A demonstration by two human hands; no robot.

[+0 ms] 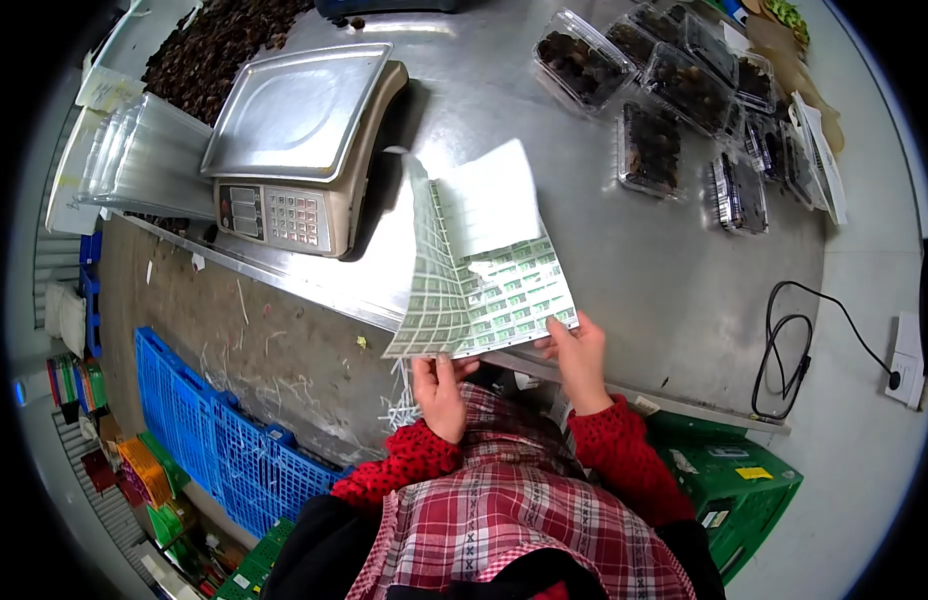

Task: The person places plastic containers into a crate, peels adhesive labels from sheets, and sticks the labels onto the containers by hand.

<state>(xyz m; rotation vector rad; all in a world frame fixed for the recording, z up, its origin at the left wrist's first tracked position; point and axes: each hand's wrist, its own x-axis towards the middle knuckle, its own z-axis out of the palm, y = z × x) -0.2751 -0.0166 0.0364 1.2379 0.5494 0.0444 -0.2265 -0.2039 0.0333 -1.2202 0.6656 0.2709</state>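
Folded sheets of green-and-white labels [514, 295] are held open over the front edge of the metal table. My left hand [441, 392] is closed on their lower left edge, thumb on top. Pinched at the lower right corner, the sheets are also in my right hand [576, 352]. A white backing part [489, 200] stands up at the far side of the sheets. To their left is a weighing scale [284, 205] with a bare metal plate. Clear plastic boxes with dark contents [651, 150] lie at the back right.
Dark loose pieces [209, 50] are heaped at the back left, near stacked clear trays [149, 155]. A black cable [774, 350] lies at the right. Blue pallets [224, 430] and a green crate [729, 480] are below the metal table [704, 290].
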